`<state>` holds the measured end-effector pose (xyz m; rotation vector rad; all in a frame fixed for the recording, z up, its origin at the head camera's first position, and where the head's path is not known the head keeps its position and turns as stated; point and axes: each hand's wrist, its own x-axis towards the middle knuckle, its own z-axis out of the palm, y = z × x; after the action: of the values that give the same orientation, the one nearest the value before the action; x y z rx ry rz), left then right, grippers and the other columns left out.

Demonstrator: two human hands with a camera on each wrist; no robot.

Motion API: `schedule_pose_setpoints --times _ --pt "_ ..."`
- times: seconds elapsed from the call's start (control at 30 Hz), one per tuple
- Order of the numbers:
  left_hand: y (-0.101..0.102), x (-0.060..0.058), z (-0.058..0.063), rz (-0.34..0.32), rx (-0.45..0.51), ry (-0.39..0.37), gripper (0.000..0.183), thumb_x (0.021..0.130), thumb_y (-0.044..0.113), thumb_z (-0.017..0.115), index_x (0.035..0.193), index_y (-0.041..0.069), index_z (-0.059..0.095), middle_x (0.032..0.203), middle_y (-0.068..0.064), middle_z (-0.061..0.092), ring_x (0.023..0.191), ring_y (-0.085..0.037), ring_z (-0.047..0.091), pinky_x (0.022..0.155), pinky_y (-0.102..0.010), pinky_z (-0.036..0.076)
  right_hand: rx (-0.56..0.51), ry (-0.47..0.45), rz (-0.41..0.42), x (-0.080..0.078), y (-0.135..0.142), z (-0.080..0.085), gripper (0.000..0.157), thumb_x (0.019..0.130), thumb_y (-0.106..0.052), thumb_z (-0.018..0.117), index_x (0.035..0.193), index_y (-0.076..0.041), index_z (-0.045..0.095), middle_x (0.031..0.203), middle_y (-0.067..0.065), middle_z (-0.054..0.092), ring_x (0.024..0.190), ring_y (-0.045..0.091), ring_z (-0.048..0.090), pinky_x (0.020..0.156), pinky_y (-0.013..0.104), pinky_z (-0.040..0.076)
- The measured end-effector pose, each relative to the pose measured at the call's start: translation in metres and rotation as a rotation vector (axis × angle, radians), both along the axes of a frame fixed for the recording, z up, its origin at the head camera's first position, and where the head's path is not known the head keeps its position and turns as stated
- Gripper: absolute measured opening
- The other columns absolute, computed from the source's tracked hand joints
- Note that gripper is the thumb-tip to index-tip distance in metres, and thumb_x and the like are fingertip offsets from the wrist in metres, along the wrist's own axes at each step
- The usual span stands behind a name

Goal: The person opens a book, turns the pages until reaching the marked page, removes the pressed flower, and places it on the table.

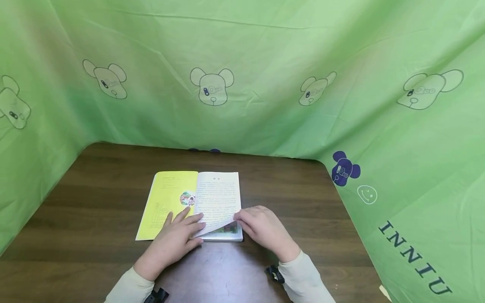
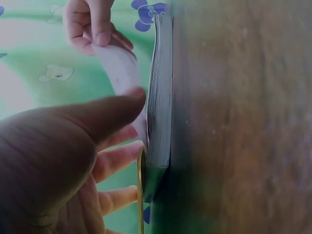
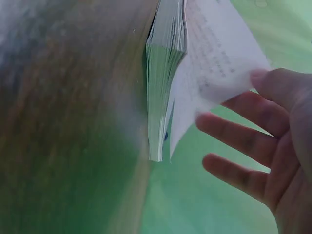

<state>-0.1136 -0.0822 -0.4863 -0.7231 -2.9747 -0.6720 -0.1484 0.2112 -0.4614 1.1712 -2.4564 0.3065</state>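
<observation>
An open book [image 1: 241, 240] lies on the table, its yellow inside cover [image 1: 161, 198] on the left and a printed page [image 1: 217, 189] on the right. My right hand [image 1: 265, 229] pinches that page by its lower outer corner and lifts it; a strip of coloured picture shows underneath. In the right wrist view, thumb and forefinger grip the raised page [image 3: 214, 58] while the other fingers are spread apart. My left hand [image 1: 172, 240] rests with spread fingers across the lower part of the book near the fold. Its thumb [image 2: 117, 112] lies by the bottom edge.
The brown wooden table [image 1: 303, 198] extends around the book. A green curtain [image 1: 257, 50] with bear-head prints encloses the back and both sides. Dark straps [image 1: 274, 274] sit at both wrists, below pale sleeves [image 1: 305, 277].
</observation>
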Motion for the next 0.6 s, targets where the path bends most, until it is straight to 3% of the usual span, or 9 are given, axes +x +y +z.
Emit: schedule_pose_setpoints --times 0.2,0.37,0.5,0.6 --pt "0.0037 0.0012 0.0014 0.045 -0.010 0.032 0.029 0.097 0.028 0.072 0.125 0.024 0.075 0.144 0.004 0.063 0.146 -0.035 0.043 0.113 -0.075 0.026 -0.105 0.026 -0.074 0.0012 0.0006 0.0026 0.026 0.093 -0.019 0.075 0.118 -0.014 0.071 0.117 -0.001 0.076 0.107 0.016 0.072 0.092 0.039 0.057" --pt "0.0031 0.0006 0.0016 0.087 0.015 0.069 0.033 0.097 0.026 0.070 0.129 0.018 0.072 0.142 -0.003 0.064 0.140 -0.033 0.051 0.112 -0.070 0.032 -0.152 -0.052 -0.201 0.0021 0.0015 0.0044 0.029 0.094 -0.025 0.075 0.121 -0.015 0.071 0.125 0.001 0.073 0.115 0.018 0.069 0.098 0.040 0.056" --pt "0.0001 -0.0015 0.0042 0.130 0.086 0.118 0.053 0.096 0.029 0.072 0.144 0.010 0.059 0.145 -0.011 0.061 0.135 -0.033 0.056 0.110 -0.060 0.041 -0.117 -0.125 -0.214 0.0011 0.0007 0.0027 0.026 0.093 -0.028 0.077 0.116 -0.017 0.072 0.124 0.000 0.073 0.116 0.018 0.069 0.100 0.040 0.054" --pt "-0.0015 -0.0020 0.0077 0.186 0.146 0.150 0.080 0.092 0.028 0.077 0.158 0.005 0.037 0.151 -0.018 0.053 0.135 -0.038 0.054 0.109 -0.056 0.044 -0.064 -0.162 -0.169 0.0014 0.0007 0.0019 0.028 0.091 -0.031 0.078 0.114 -0.016 0.073 0.124 0.001 0.073 0.119 0.019 0.067 0.102 0.041 0.052"
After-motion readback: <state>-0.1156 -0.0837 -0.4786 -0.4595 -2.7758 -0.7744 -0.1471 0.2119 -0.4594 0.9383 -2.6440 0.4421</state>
